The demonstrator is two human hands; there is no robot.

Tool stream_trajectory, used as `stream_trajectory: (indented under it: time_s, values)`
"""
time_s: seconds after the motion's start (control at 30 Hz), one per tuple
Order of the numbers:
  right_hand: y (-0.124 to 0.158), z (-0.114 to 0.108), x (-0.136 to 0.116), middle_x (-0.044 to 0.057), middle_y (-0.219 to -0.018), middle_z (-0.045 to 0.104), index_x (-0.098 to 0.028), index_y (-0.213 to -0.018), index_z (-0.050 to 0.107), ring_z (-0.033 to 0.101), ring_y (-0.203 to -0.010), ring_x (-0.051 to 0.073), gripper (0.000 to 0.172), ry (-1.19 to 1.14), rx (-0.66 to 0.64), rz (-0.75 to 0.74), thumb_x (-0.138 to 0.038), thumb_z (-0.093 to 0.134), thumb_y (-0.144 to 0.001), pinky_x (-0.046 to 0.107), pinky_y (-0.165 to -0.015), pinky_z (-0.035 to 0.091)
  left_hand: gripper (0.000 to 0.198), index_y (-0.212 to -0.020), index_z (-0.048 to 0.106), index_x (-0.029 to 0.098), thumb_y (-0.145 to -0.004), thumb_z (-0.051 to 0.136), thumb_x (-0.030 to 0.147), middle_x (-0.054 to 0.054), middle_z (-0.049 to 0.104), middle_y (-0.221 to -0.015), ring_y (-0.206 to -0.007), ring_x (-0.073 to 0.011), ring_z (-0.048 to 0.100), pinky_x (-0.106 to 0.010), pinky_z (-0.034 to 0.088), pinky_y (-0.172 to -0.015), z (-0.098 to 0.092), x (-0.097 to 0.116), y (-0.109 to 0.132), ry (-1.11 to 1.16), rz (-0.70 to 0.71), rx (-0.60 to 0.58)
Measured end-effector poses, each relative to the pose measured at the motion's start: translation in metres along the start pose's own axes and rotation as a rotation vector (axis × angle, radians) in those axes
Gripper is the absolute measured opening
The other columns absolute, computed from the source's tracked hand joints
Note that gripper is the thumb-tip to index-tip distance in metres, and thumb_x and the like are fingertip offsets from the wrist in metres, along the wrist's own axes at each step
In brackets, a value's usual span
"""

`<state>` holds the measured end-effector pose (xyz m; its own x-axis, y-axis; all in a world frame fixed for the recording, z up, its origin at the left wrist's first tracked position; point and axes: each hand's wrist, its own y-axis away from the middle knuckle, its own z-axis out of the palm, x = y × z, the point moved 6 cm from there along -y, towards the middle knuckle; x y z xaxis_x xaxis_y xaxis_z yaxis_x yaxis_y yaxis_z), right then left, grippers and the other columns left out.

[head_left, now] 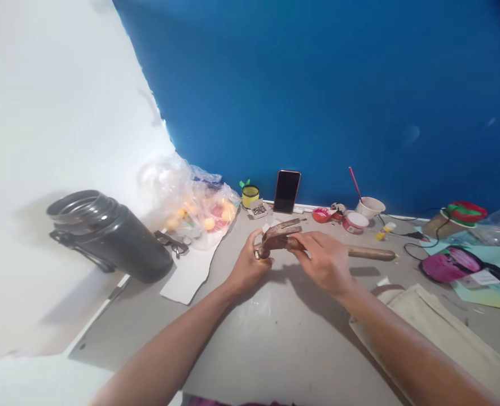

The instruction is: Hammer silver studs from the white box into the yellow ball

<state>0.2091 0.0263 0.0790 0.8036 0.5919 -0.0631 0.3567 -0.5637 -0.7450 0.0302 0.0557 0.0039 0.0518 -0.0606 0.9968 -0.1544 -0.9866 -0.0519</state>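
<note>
**A:** From the head camera, what's being worked on?

**B:** A hammer (283, 232). It is held above the grey table (275, 332), just in front of the phone (286, 191) that leans on the blue wall, a little nearer the person. The head sits almost straight in front of the phone, and the wooden handle runs off to the phone's right.

**A:** Which step would you call it?

**B:** I'd judge it as close work at the hammer's head, not striking, since both hands crowd that end. There's a small golden bit at the left fingertips, but I can't tell what it is.

**A:** And the hands?

**B:** The left hand (250, 269) comes in from the phone's left with the wrist straight and the fingers curled shut around the blunt end of the head. The right hand (324, 262) lies palm-down over the handle just behind the head, fingers folded onto it and the forearm angled in from the lower right.

**A:** What does a next move call for?

**B:** I'd say a steady right-hand grip, so the left fingers are free for fine work at the head.

**A:** Anything nearby?

**B:** A dark flask (114, 237) lies well left of the phone, a paper cup (371, 207) stands to its right, and a cloth bag (436, 332) lies right of it and much nearer the person.
</note>
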Motion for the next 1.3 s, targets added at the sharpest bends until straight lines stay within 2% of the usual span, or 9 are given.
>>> stream_trajectory:
  time_s: [0.1,0.2,0.33,0.43,0.5,0.73,0.9,1.03,1.3]
  values:
    - [0.001,0.002,0.01,0.007,-0.091,0.076,-0.02,-0.107,0.074,0.068,-0.084,0.021,0.019,0.009,-0.005,0.083,-0.034,0.062,-0.099,0.03,-0.076,0.045,0.068,-0.139,0.05,0.021,-0.073,0.068,0.015,-0.003,0.065,-0.101,-0.082,-0.0161,0.059,-0.03,0.047,-0.076,-0.002,0.002,0.001,-0.064,0.005,-0.007]
    - [0.001,0.004,0.04,0.008,-0.101,0.076,-0.022,-0.106,0.075,0.067,-0.097,0.026,0.023,0.001,-0.031,0.288,-0.039,0.066,-0.093,0.033,-0.08,0.047,0.057,-0.133,0.054,0.024,-0.079,0.071,0.024,0.002,0.059,-0.089,-0.075,-0.0134,0.053,-0.028,0.044,-0.073,-0.001,0.002,0.004,-0.1,-0.003,-0.082]
    - [0.008,0.017,0.097,0.005,-0.107,0.077,-0.026,-0.116,0.073,0.068,-0.092,0.026,0.035,-0.057,-0.246,0.648,-0.042,0.071,-0.085,0.033,-0.075,0.047,0.049,-0.138,0.054,0.025,-0.089,0.061,0.031,0.002,0.054,-0.085,-0.071,-0.0118,0.047,-0.026,0.04,-0.068,0.002,0.0,0.007,-0.002,-0.025,-0.17]
    - [0.016,0.021,0.129,0.005,-0.095,0.077,-0.026,-0.115,0.075,0.068,-0.082,0.024,0.038,-0.031,-0.388,0.807,-0.044,0.07,-0.083,0.03,-0.066,0.043,0.047,-0.134,0.059,0.023,-0.087,0.063,0.029,-0.003,0.061,-0.101,-0.07,-0.0107,0.047,-0.025,0.039,-0.066,0.003,0.001,0.007,0.021,-0.078,-0.152]
    - [0.02,0.022,0.141,0.005,-0.087,0.076,-0.025,-0.112,0.076,0.068,-0.077,0.023,0.035,0.011,-0.457,0.831,-0.044,0.069,-0.083,0.029,-0.062,0.04,0.043,-0.127,0.063,0.022,-0.084,0.066,0.028,-0.006,0.063,-0.109,-0.069,-0.0103,0.047,-0.025,0.038,-0.063,0.005,0.003,0.007,0.057,-0.105,-0.147]
    - [0.031,0.033,0.152,0.006,-0.09,0.077,-0.025,-0.106,0.078,0.069,-0.081,0.025,0.028,0.081,-0.603,0.768,-0.04,0.07,-0.084,0.031,-0.065,0.038,0.03,-0.112,0.067,0.023,-0.082,0.069,0.022,-0.002,0.06,-0.097,-0.061,-0.0075,0.045,-0.023,0.036,-0.058,0.006,0.003,0.007,0.206,-0.126,-0.172]
    - [0.039,0.043,0.159,0.006,-0.096,0.078,-0.027,-0.11,0.078,0.071,-0.088,0.027,0.034,0.086,-0.637,0.788,-0.045,0.07,-0.082,0.03,-0.065,0.041,0.027,-0.109,0.067,0.018,-0.086,0.071,0.034,-0.005,0.06,-0.097,-0.066,-0.0096,0.049,-0.022,0.038,-0.057,0.008,-0.001,0.005,0.428,-0.2,-0.195]
    - [0.043,0.049,0.162,0.007,-0.101,0.078,-0.027,-0.111,0.078,0.071,-0.09,0.027,0.037,0.093,-0.685,0.787,-0.048,0.068,-0.083,0.031,-0.067,0.043,0.029,-0.106,0.068,0.015,-0.087,0.074,0.036,-0.007,0.061,-0.095,-0.066,-0.0099,0.049,-0.021,0.036,-0.054,0.011,-0.002,0.004,0.545,-0.236,-0.226]
    - [0.042,0.052,0.152,0.007,-0.104,0.075,-0.026,-0.101,0.078,0.068,-0.095,0.027,0.026,0.127,-0.726,0.74,-0.044,0.065,-0.087,0.03,-0.068,0.042,0.036,-0.113,0.072,0.013,-0.09,0.072,0.041,-0.011,0.065,-0.099,-0.066,-0.0112,0.052,-0.022,0.039,-0.053,0.009,-0.002,0.001,0.695,-0.242,-0.238]
